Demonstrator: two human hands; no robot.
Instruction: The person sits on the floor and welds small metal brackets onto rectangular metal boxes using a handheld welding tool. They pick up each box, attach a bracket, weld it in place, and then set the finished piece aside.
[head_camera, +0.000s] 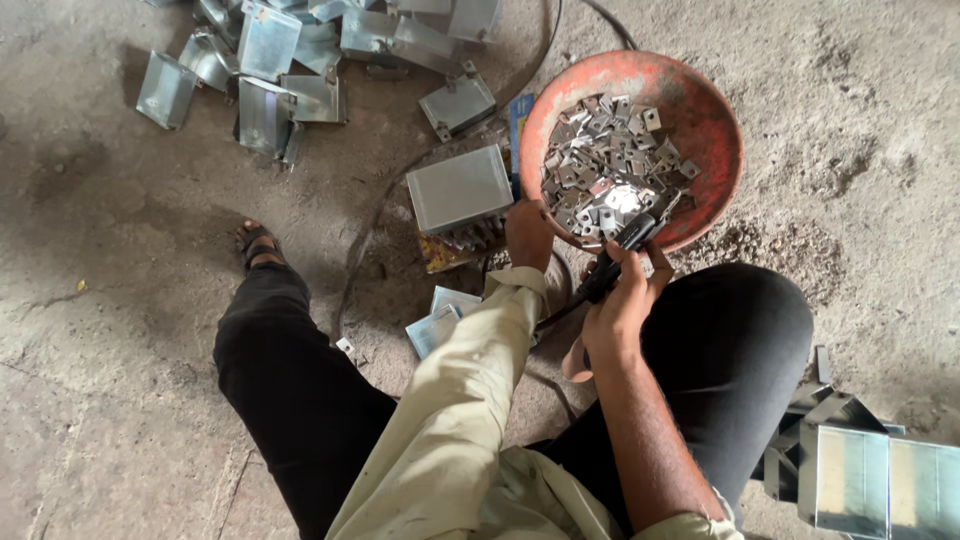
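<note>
I sit on the floor with my legs apart. A round orange-red bowl (700, 110) full of several small flat metal plates (600, 170) stands in front of me. My left hand (528, 235) reaches to the bowl's near rim, fingers down among the small parts; what it holds is hidden. My right hand (622, 305) is closed around a black handled tool (612, 262) whose tip points at the bowl's near edge. A dark cable (560, 312) runs back from the tool.
A shiny metal box (458, 188) lies left of the bowl. A heap of bent sheet-metal boxes (290, 60) fills the upper left. More metal boxes (860, 475) sit at lower right, by my right knee. The floor is rough concrete (120, 260). Two small plates (440, 320) lie between my legs.
</note>
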